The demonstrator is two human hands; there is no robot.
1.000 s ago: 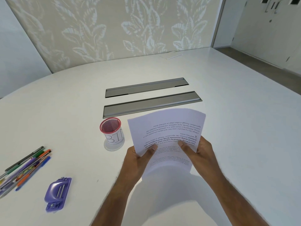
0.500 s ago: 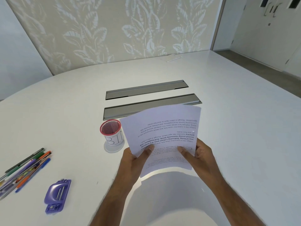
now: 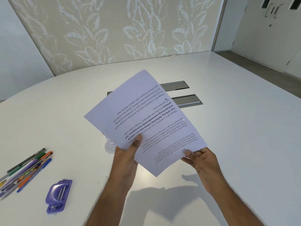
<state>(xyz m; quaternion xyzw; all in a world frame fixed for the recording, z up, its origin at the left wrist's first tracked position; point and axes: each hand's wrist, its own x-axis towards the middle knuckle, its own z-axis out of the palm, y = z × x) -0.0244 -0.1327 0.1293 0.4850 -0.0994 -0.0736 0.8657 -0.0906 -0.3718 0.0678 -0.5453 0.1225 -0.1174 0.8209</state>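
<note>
A stack of printed white sheets (image 3: 143, 115) is held up above the white table (image 3: 236, 128), tilted so its far corner points up and left. The print reads upside down from here. My left hand (image 3: 128, 154) grips the near left edge, thumb on top of the text. My right hand (image 3: 200, 160) pinches the near right corner between thumb and fingers. The sheets hide most of a red-rimmed cup (image 3: 108, 145) standing behind them.
A purple hole punch (image 3: 58, 195) lies at the near left. Several coloured pens (image 3: 26, 170) lie at the left edge. Two grey cable flaps (image 3: 187, 100) are set in the table's middle. A white paper (image 3: 173, 58) lies at the far edge.
The sheets have been raised and turned anticlockwise, now covering the cup and part of the flaps. My right hand has slid to the near right corner.
</note>
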